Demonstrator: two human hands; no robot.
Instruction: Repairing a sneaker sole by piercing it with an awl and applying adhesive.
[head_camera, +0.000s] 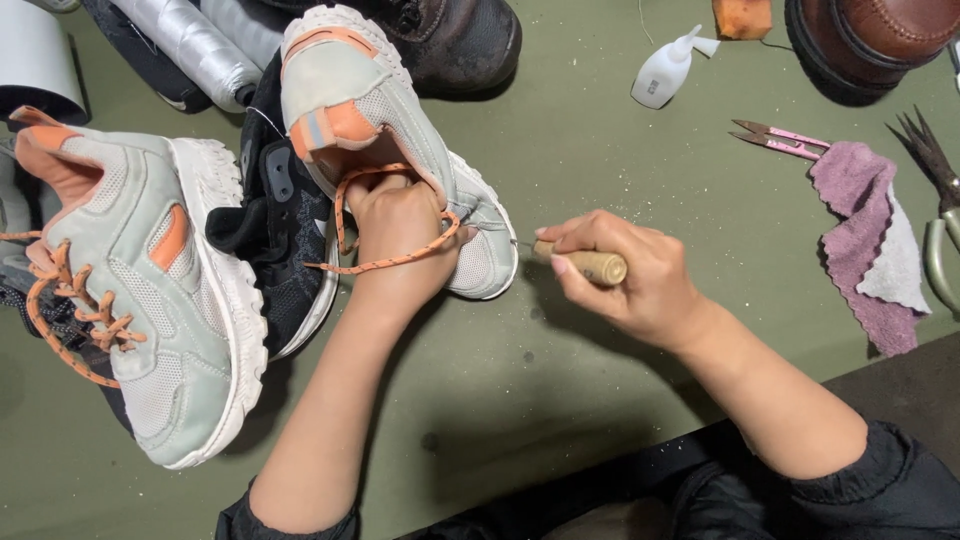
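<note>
The left hand's fingers are buried in the collar of the grey sneaker, so their grip cannot be made out. The awl's tip is largely hidden at the sneaker's toe; only its wooden handle shows. The sneaker lies mid-table, orange lace loose across the left wrist. The right hand is closed around the awl handle, forearm angled in from lower right. A matching sneaker lies left, partly cut off.

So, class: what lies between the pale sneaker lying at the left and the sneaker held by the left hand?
In the head view, a black shoe lies wedged between the left sneaker and the held sneaker.
</note>
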